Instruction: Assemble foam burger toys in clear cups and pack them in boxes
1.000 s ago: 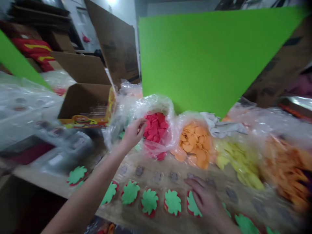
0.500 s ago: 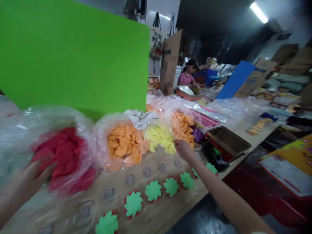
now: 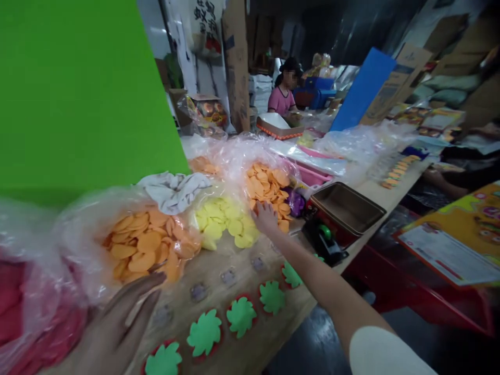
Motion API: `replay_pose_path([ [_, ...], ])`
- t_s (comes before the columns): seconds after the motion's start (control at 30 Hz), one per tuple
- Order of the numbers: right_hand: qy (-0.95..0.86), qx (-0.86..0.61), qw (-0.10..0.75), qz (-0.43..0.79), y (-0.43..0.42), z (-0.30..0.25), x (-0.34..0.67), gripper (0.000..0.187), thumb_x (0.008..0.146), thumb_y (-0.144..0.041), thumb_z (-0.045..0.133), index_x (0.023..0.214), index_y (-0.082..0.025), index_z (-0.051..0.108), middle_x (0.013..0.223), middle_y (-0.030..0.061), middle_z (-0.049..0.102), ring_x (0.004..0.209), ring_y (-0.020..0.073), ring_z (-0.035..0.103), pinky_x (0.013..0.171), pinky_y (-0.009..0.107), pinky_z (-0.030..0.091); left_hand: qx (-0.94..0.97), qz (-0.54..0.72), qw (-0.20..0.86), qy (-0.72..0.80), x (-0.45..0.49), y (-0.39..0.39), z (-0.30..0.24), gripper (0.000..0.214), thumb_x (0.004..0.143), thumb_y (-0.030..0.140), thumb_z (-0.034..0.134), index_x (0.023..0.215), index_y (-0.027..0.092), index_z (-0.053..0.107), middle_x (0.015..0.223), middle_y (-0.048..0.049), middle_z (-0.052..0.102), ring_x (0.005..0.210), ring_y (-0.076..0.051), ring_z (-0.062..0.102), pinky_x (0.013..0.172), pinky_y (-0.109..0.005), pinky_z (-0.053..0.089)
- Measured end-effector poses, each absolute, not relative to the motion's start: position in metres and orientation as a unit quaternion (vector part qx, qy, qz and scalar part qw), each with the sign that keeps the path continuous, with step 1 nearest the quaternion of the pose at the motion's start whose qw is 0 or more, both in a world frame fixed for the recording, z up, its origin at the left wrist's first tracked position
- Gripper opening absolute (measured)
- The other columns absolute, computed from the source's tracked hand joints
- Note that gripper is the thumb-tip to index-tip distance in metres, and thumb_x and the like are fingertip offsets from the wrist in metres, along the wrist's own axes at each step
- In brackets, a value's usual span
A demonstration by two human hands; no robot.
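My left hand (image 3: 121, 320) hovers at the lower left with fingers apart, nothing visible in it. Just beyond its fingertips, orange flat rounded pieces (image 3: 146, 242) fill a clear plastic bag. My right hand (image 3: 266, 219) reaches to the front of a second heap of orange pieces (image 3: 267, 182), fingers spread at its edge. Left of that hand lie yellow flat pieces (image 3: 221, 216). Nearer me runs a row of green jagged-edged pieces (image 3: 204, 332) with red showing beneath. Behind them stand small clear items (image 3: 227, 277). At far left, red pieces (image 3: 39, 333) sit in clear plastic.
A large green panel (image 3: 78, 94) rises at the left. A grey-white cloth (image 3: 174, 190) lies behind the bags. On the right are an open brown tin (image 3: 347, 205), a black tape dispenser (image 3: 324, 242) and a red bin (image 3: 422, 286). A person in pink (image 3: 282, 99) sits farther back.
The view has swung right and closer. My left hand has moved from the red pieces to beside the orange bag. My right hand has moved from the yellow pieces' edge to the orange heap.
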State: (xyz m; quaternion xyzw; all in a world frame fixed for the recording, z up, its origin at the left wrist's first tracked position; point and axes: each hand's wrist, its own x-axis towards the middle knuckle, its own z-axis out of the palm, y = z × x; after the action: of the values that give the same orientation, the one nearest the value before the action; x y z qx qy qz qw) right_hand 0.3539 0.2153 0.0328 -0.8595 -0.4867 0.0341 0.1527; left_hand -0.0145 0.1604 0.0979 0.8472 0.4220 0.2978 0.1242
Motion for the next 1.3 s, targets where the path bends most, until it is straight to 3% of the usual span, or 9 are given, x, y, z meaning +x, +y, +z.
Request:
replay_pose_path([
  [0.1,-0.503,-0.853,0.127,0.055,0.203,0.04,0.404,0.049,0.09,-0.034,0.032,0.136,-0.017,0.03,0.135,0.015,0.037,0.122,0.0252,0.035,0.097,0.038,0.029,0.891,0.266,0.134,0.343,0.038,0.16,0.11,0.026,0.084,0.034,0.048,0.108,0.028,0.055,0.11,-0.0011,0.062,0.101,-0.018,0.058,0.088,-0.031,0.047],
  [0.23,-0.541,-0.83,0.064,0.118,0.179,0.035,0.446,0.069,0.075,-0.036,0.058,0.136,-0.021,0.031,0.127,0.0152,0.043,0.108,0.0277,0.048,0.086,0.035,0.037,0.906,0.255,0.18,0.287,0.074,0.148,0.11,0.026,0.085,0.026,0.048,0.11,0.028,0.053,0.108,-0.0007,0.062,0.101,-0.015,0.057,0.086,-0.026,0.047],
  [0.43,-0.537,-0.834,0.057,0.108,0.171,0.018,0.425,0.07,0.074,-0.041,0.058,0.135,-0.023,0.03,0.131,0.0195,0.034,0.115,0.036,0.039,0.085,0.047,0.035,0.9,0.21,0.255,0.285,0.086,0.127,0.095,0.027,0.086,0.022,0.046,0.111,0.029,0.052,0.109,0.0001,0.061,0.104,-0.013,0.056,0.088,-0.023,0.046],
  [0.6,-0.52,-0.832,0.14,0.13,0.173,0.019,0.418,0.04,0.073,-0.022,0.059,0.111,-0.015,0.052,0.122,0.0181,0.043,0.111,0.0298,0.043,0.086,0.041,0.036,0.877,0.208,0.293,0.319,0.082,0.118,0.089,0.024,0.086,0.025,0.047,0.109,0.03,0.054,0.108,0.0003,0.062,0.101,-0.013,0.057,0.087,-0.023,0.045],
  [0.8,-0.445,-0.799,0.323,0.243,0.175,0.047,0.454,0.019,0.079,-0.023,0.05,0.094,-0.013,0.056,0.087,0.0076,0.061,0.078,0.0174,0.059,0.067,0.03,0.046,0.795,0.218,0.437,0.359,0.087,0.112,0.103,0.019,0.084,0.03,0.05,0.1,0.026,0.061,0.102,-0.0024,0.063,0.097,-0.016,0.058,0.087,-0.028,0.045],
  [0.93,-0.417,-0.726,0.438,0.328,0.153,0.074,0.435,0.031,0.086,-0.036,0.036,0.101,-0.016,0.054,0.081,0.0065,0.064,0.066,0.0162,0.061,0.056,0.028,0.048,0.532,0.281,0.697,0.391,0.128,0.109,0.109,0.023,0.081,0.036,0.055,0.099,0.023,0.06,0.105,-0.0044,0.062,0.102,-0.017,0.057,0.091,-0.031,0.044],
  [1.07,-0.445,-0.637,0.528,0.344,0.101,0.082,0.359,0.043,0.081,-0.046,0.047,0.116,-0.022,0.049,0.105,0.0058,0.061,0.088,0.0188,0.06,0.07,0.031,0.05,0.2,0.258,0.9,0.29,0.186,0.11,0.1,0.042,0.082,0.053,0.044,0.115,0.028,0.049,0.111,-0.0062,0.058,0.096,-0.02,0.059,0.08,-0.041,0.049],
  [1.2,-0.56,-0.653,0.471,0.193,0.054,0.084,0.312,0.041,0.077,-0.039,0.057,0.114,-0.022,0.055,0.115,0.0084,0.055,0.108,0.0228,0.049,0.095,0.038,0.038,0.095,0.234,0.935,0.248,0.212,0.101,0.085,0.048,0.08,0.06,0.042,0.1,0.019,0.056,0.091,-0.0054,0.062,0.079,-0.017,0.062,0.068,-0.031,0.052],
  [1.3,-0.514,-0.673,0.485,0.218,0.036,0.085,0.318,0.029,0.081,-0.04,0.051,0.1,-0.021,0.062,0.097,0.0065,0.061,0.093,0.0208,0.055,0.084,0.035,0.044,0.097,0.198,0.944,0.246,0.211,0.087,0.081,0.036,0.083,0.05,0.047,0.098,0.019,0.056,0.089,-0.003,0.062,0.075,-0.014,0.062,0.066,-0.027,0.052],
])
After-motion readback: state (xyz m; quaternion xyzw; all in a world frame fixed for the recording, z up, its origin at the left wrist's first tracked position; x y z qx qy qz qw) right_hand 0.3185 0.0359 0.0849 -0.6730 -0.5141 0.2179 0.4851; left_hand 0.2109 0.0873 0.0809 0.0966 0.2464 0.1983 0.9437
